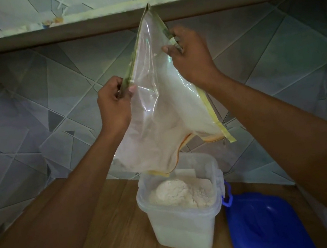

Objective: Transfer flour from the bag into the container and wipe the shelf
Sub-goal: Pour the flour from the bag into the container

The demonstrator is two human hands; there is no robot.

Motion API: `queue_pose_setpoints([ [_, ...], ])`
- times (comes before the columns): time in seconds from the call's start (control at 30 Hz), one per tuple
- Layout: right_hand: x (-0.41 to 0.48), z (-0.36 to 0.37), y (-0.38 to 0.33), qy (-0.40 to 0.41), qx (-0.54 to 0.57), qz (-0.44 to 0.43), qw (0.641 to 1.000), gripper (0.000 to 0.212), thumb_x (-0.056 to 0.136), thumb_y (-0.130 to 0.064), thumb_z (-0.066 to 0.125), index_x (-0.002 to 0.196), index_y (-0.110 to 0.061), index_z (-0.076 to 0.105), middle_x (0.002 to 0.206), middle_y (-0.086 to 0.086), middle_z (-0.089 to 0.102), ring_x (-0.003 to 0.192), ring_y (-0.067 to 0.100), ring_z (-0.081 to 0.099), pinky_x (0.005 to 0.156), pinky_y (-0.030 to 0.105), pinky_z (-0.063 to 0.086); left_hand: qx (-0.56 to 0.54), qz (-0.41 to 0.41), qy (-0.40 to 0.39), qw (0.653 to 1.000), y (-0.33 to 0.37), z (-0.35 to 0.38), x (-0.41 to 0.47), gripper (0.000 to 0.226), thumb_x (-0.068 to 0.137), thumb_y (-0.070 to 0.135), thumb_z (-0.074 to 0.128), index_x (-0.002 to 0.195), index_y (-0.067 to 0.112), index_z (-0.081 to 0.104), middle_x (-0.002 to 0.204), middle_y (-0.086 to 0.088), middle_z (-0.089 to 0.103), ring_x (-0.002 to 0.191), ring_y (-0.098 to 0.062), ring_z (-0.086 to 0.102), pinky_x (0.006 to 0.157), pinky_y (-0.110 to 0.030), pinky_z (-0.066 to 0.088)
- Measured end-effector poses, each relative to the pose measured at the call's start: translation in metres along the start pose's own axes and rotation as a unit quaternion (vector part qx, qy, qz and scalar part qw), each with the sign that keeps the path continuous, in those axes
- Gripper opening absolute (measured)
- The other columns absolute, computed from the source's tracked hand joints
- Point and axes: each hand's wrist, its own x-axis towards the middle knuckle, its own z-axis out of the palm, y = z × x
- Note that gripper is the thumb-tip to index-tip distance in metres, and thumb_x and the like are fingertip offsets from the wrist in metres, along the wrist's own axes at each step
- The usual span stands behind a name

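Clear plastic bag upended, mouth down over open translucent container; flour heaped inside container, more lying in bag's lower half.

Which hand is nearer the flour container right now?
Left. The left hand pinches the bag edge lower, above-left of the container; the right hand grips it higher up.

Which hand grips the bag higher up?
The right hand, pinching the bag near its raised tip; the left hand pinches the opposite edge lower down.
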Motion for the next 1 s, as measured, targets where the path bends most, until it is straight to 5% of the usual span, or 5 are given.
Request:
queue_pose_setpoints([
  [0.37, -0.023, -0.031, -0.003, -0.146, 0.0, 0.053, 0.988, 0.053, 0.064, -0.061, 0.083, 0.099, -0.023, 0.069, 0.087, 0.001, 0.075, 0.078, 0.013, 0.073, 0.066, 0.032, 0.06, -0.112, -0.091, 0.087, 0.986, -0.006, -0.008, 0.01, 0.023, 0.092, 0.01, 0.069, 0.075, 0.017, 0.056, 0.059, 0.0, 0.044, 0.048, -0.009, 0.038, 0.043, -0.021, 0.032],
  [0.53, -0.048, -0.065, 0.031, -0.192, 0.105, 0.125, 0.968, 0.043, 0.08, -0.063, 0.063, 0.095, -0.023, 0.071, 0.084, -0.009, 0.073, 0.078, 0.006, 0.07, 0.074, 0.029, 0.052, -0.152, -0.149, 0.114, 0.97, -0.012, -0.022, 0.02, 0.026, 0.092, 0.009, 0.07, 0.072, 0.019, 0.057, 0.051, 0.008, 0.045, 0.041, -0.004, 0.034, 0.039, -0.017, 0.027],
  [0.67, -0.081, -0.075, 0.077, -0.179, 0.216, 0.267, 0.922, 0.073, 0.073, -0.084, 0.048, 0.102, -0.02, 0.071, 0.095, 0.003, 0.078, 0.088, 0.02, 0.074, 0.079, 0.037, 0.057, -0.143, -0.172, 0.122, 0.967, -0.022, -0.031, 0.024, 0.02, 0.091, 0.014, 0.071, 0.077, 0.018, 0.058, 0.053, 0.004, 0.041, 0.039, -0.006, 0.033, 0.04, -0.018, 0.025],
  [0.83, -0.146, -0.045, 0.13, -0.152, 0.258, 0.381, 0.875, 0.029, 0.099, -0.031, 0.044, 0.116, -0.022, 0.066, 0.122, 0.008, 0.071, 0.123, 0.035, 0.061, 0.09, 0.042, 0.043, -0.164, -0.212, 0.116, 0.956, -0.029, -0.04, 0.024, 0.016, 0.089, 0.009, 0.065, 0.078, 0.02, 0.061, 0.063, -0.002, 0.045, 0.043, -0.009, 0.034, 0.044, -0.021, 0.025],
  [1.0, -0.192, 0.004, 0.139, -0.204, 0.332, 0.403, 0.828, 0.062, 0.067, -0.009, 0.069, 0.122, -0.036, 0.059, 0.111, -0.004, 0.071, 0.107, 0.026, 0.064, 0.074, 0.037, 0.05, -0.167, -0.249, 0.12, 0.946, -0.036, -0.046, 0.02, 0.021, 0.087, 0.009, 0.07, 0.07, 0.022, 0.065, 0.066, -0.004, 0.049, 0.048, -0.013, 0.037, 0.048, -0.027, 0.033],
])
